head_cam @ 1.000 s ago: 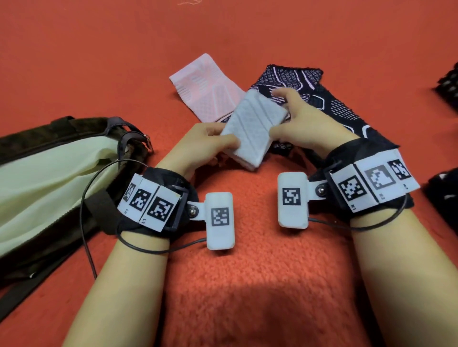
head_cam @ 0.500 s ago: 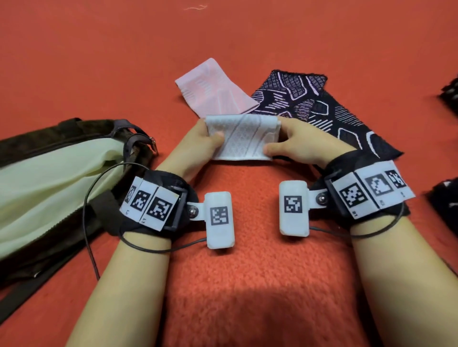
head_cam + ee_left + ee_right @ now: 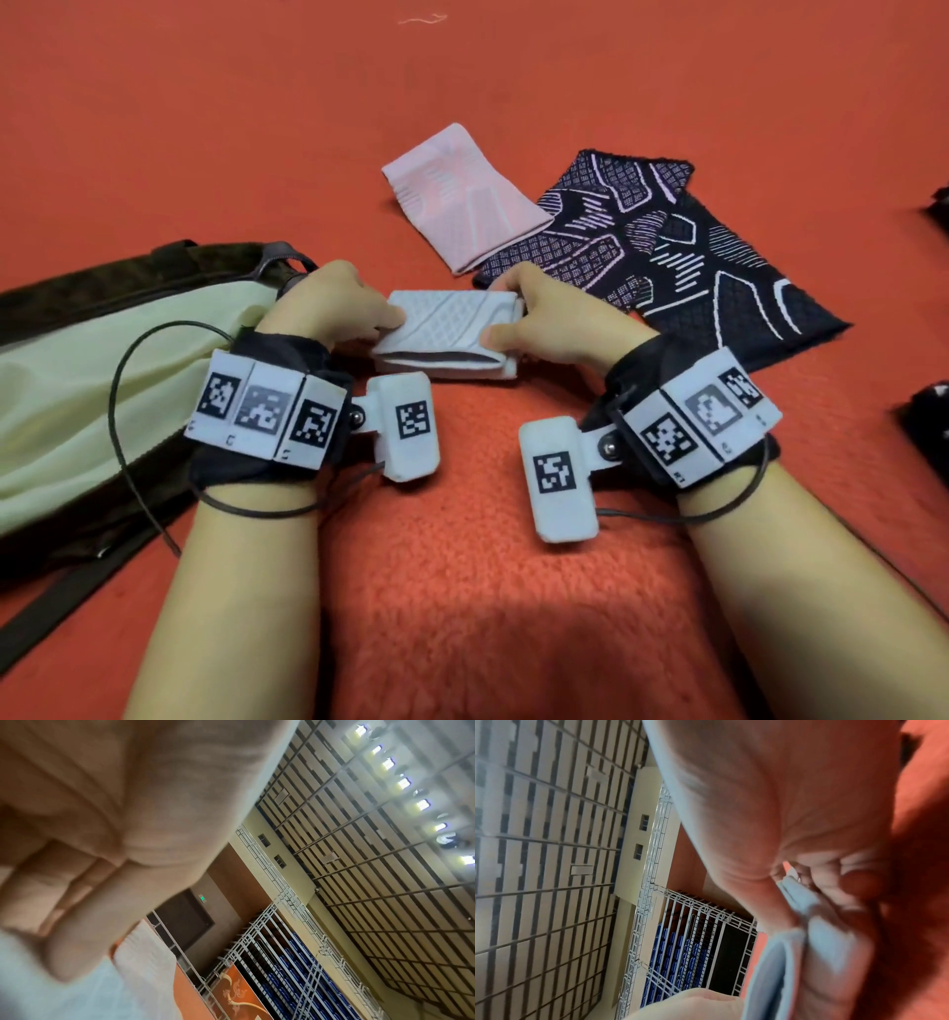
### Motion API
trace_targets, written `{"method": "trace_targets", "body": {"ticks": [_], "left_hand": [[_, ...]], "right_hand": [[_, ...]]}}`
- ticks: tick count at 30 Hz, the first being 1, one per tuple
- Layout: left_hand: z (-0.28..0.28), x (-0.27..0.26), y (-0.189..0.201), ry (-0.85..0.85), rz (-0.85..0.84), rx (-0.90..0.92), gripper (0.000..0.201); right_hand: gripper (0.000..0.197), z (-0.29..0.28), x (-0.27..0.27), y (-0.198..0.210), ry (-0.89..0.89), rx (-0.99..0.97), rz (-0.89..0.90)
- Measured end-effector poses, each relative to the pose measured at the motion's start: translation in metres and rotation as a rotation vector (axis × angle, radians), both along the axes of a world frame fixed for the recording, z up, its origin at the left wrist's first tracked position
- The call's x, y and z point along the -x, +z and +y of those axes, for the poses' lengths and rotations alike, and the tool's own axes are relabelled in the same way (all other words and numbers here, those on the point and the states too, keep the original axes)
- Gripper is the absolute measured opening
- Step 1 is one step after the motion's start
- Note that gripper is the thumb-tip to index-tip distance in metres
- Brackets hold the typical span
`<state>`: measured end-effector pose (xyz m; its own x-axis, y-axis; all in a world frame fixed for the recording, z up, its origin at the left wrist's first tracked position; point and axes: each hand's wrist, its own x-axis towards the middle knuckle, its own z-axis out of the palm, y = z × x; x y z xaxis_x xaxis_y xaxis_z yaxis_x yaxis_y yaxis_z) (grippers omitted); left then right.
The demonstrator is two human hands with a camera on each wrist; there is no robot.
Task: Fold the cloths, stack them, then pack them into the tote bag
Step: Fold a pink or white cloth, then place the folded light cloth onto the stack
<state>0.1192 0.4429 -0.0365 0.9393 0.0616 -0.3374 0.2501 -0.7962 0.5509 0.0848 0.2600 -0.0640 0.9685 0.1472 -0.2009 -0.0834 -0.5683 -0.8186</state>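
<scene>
Since half a second ago, both hands have carried the folded white cloth [image 3: 447,334] nearer and lower, its layered edge now facing the viewer. It sits between the left hand [image 3: 328,303] and right hand [image 3: 544,313], each pinching one end, thumb on top and fingers curled beneath. Farther off on the orange carpet [image 3: 462,591] lie a pink cloth [image 3: 462,195] and a dark patterned cloth [image 3: 667,246]; the tote bag [image 3: 102,370] lies left.

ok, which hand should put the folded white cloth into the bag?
Probably left. The left hand grips the white cloth on the side nearest the bag; the right hand is farther away.
</scene>
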Motion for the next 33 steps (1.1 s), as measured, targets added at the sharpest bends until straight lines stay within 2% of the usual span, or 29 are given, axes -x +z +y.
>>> {"method": "trace_targets", "body": {"ticks": [2,5,10,13,15,17,19,22,25,29,31,33], "left_hand": [[0.003,0.002,0.002,0.053,-0.031,0.035,0.026],[0.003,0.001,0.000,0.056,-0.044,0.059,0.011],[0.007,-0.001,-0.009,0.051,0.027,0.230,0.026],[0.007,0.000,-0.009,0.025,0.064,0.283,0.032],[0.003,0.000,-0.005,-0.036,0.057,0.199,0.050],[-0.004,0.003,0.003,-0.151,0.014,0.027,0.070],[-0.011,0.007,0.010,-0.275,0.010,-0.049,0.072],[-0.016,0.012,0.010,-0.411,0.104,-0.112,0.071],[-0.018,0.012,0.005,-0.428,0.134,-0.174,0.077],[-0.017,0.008,0.000,-0.422,0.118,-0.167,0.078],[-0.016,0.008,-0.001,-0.418,0.109,-0.146,0.078],[-0.015,0.007,-0.003,-0.414,0.107,-0.121,0.077]], "right_hand": [[0.043,0.000,0.000,0.001,-0.006,0.018,-0.072],[0.048,-0.001,0.001,0.005,0.069,0.125,-0.153],[0.044,0.000,0.005,0.008,0.174,0.209,-0.150],[0.052,0.000,0.002,0.006,0.228,0.244,-0.090],[0.056,0.000,0.000,0.004,0.219,0.250,-0.041],[0.063,0.000,-0.002,0.000,0.232,0.281,-0.016],[0.067,0.000,-0.003,-0.002,0.249,0.305,-0.008],[0.067,0.000,-0.001,0.003,0.262,0.301,-0.004],[0.052,-0.010,-0.003,0.025,0.186,0.260,-0.003],[0.027,-0.026,-0.047,0.055,-0.094,0.156,-0.140],[0.029,-0.028,-0.076,0.056,-0.167,0.249,-0.179],[0.038,-0.028,-0.102,0.050,-0.159,0.401,-0.117]]}}
